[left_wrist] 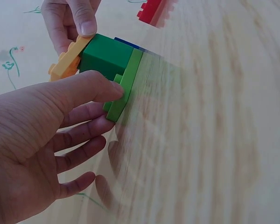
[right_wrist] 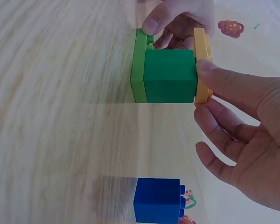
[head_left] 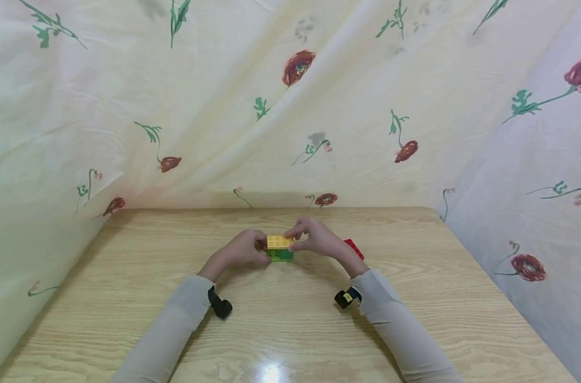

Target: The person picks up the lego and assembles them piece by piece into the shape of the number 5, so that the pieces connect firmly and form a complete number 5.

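A flat light green building brick [right_wrist: 139,70] lies on the table with a dark green block [right_wrist: 170,76] standing on one end of it. Over the block sits a flat yellow building brick [head_left: 280,242], overhanging toward the left; whether it is fully pressed down I cannot tell. My left hand [head_left: 245,247] pinches the light green brick at its left end, thumb [left_wrist: 107,89] on top. With thumb and fingers my right hand [head_left: 316,239] pinches the right end of the yellow brick. The right wrist view also shows that hand [right_wrist: 256,121] from below.
A red building brick [head_left: 354,249] lies on the wooden table [head_left: 281,314] by the right forearm. One blue block [right_wrist: 157,200] stands apart from the stack in the right wrist view. Flowered cloth [head_left: 214,106] hangs behind the table.
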`<action>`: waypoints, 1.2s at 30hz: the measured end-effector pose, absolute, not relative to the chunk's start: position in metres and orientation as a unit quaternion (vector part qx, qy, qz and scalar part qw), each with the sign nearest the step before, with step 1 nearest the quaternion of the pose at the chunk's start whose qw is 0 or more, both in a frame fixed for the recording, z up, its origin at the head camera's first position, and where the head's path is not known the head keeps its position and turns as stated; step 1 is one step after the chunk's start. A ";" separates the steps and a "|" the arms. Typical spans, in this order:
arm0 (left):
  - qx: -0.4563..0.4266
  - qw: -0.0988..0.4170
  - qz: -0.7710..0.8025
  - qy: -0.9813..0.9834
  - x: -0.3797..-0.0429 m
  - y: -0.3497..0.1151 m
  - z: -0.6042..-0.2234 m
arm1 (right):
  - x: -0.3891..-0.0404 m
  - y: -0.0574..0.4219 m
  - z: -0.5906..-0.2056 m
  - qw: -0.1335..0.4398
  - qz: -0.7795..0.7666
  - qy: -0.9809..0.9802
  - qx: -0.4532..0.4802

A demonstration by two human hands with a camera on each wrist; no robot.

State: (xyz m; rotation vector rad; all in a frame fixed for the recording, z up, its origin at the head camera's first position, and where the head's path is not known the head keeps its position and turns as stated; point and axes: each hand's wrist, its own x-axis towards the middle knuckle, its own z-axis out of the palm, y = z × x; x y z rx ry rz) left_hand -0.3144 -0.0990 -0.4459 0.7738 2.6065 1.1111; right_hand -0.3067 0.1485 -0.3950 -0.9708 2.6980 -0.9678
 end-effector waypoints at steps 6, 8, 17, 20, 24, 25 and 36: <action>0.267 0.098 0.375 0.882 -0.315 -0.100 -0.446 | -0.308 0.149 -0.396 0.055 -0.320 0.889 -0.322; 0.267 0.097 0.375 0.882 -0.315 -0.100 -0.446 | -0.309 0.150 -0.397 0.054 -0.320 0.888 -0.325; 0.265 0.097 0.373 0.884 -0.314 -0.100 -0.445 | -0.310 0.150 -0.398 0.055 -0.315 0.890 -0.326; 0.263 0.099 0.375 0.884 -0.313 -0.099 -0.443 | -0.310 0.150 -0.399 0.055 -0.312 0.890 -0.328; 0.263 0.100 0.376 0.883 -0.313 -0.100 -0.443 | -0.309 0.150 -0.397 0.057 -0.311 0.891 -0.326; 0.263 0.100 0.376 0.883 -0.313 -0.100 -0.443 | -0.309 0.150 -0.397 0.058 -0.312 0.891 -0.326; 0.264 0.099 0.379 0.881 -0.315 -0.099 -0.444 | -0.310 0.150 -0.397 0.057 -0.312 0.890 -0.328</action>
